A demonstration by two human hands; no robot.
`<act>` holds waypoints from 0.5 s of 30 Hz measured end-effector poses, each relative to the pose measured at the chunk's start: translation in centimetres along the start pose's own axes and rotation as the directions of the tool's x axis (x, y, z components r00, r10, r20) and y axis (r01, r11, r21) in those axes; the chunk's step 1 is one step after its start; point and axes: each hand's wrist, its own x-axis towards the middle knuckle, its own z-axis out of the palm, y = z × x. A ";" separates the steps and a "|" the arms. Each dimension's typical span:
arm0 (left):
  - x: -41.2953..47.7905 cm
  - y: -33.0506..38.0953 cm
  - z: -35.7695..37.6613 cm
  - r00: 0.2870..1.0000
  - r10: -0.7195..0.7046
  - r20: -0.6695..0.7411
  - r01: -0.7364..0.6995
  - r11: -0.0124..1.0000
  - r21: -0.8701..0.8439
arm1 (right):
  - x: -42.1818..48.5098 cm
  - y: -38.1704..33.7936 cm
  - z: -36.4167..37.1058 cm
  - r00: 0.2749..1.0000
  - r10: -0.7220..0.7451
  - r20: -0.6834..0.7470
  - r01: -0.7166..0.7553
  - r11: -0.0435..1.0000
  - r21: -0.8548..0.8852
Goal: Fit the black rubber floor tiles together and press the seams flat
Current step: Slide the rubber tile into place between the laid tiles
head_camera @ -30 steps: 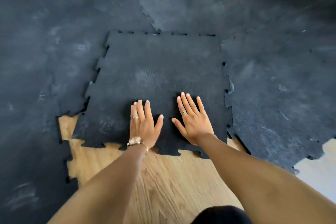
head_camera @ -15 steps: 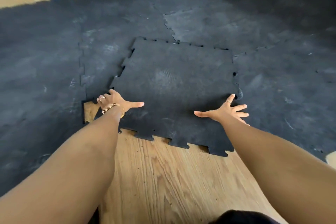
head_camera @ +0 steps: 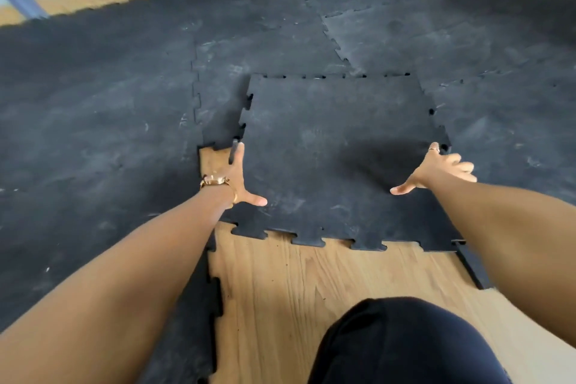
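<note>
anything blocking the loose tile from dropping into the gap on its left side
Nothing visible. The loose tile is skewed, and only a bare wedge of wood floor separates its left edge from the laid tiles. The left hand and right hand are at its edges.

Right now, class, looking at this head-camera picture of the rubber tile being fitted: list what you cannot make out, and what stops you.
- Left hand fingers: curled under the loose tile edge, so its grip is hidden.
- Right hand fingertips: whether they hook the tile's right edge is unclear; the hand itself covers it.
- Near right corner seam: the right forearm covers it.
- Wood floor closest to the person: hidden by a dark knee.
- Far seam: the view is too small to tell whether the tabs are seated.
</note>
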 end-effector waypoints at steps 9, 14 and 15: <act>-9.1 -6.5 6.3 0.974 -0.176 0.145 0.179 0.984 -0.009 | -6.7 1.8 1.2 0.982 -0.173 0.070 0.176 0.983 -0.049; -12.2 -7.8 9.1 0.955 -0.244 0.167 0.260 0.962 -0.079 | -8.0 3.9 3.6 0.974 -0.194 0.113 0.196 0.981 -0.005; -12.7 -7.6 9.3 0.953 -0.245 0.176 0.264 0.960 -0.094 | -8.0 4.2 3.5 0.973 -0.197 0.115 0.200 0.980 -0.008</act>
